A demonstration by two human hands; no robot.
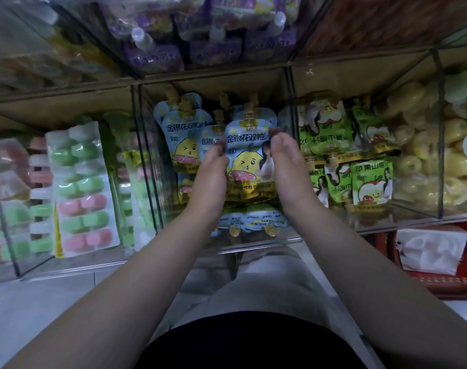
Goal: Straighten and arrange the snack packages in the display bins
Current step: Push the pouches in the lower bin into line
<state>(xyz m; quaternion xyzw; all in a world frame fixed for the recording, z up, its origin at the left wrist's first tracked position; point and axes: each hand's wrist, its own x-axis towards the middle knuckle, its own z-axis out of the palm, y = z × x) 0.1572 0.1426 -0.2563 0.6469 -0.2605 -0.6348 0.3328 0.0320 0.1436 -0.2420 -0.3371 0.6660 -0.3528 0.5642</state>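
Both hands are gripping one pale blue lemon drink pouch (pixel 249 155) by its side edges: the left hand (pixel 213 166) is pinching the left edge with curled fingertips, and the right hand (pixel 283 161) is curling round the right edge, so neither hand is free. From the head camera, the pouch is standing upright between the two palms with its spout pointing up toward the back of the clear middle bin (pixel 256 245), and its printed face is turning toward the viewer. It is sitting just in front of the standing pouches (pixel 179 134) of the same kind, which are leaning in a loose row at the back left, while the front pouches (pixel 251 217) are lying flat below the wrists with their caps toward the bin's front wall. Judging by this, the person is squaring up a single pouch before seating it in the row. The next move is probably calling for lowering it straight down beside its neighbours, face forward, without tipping them. Green apple pouches (pixel 370 182) are filling the bin just to the right, and jelly cup trays (pixel 83 187) are standing in the bin to the left.
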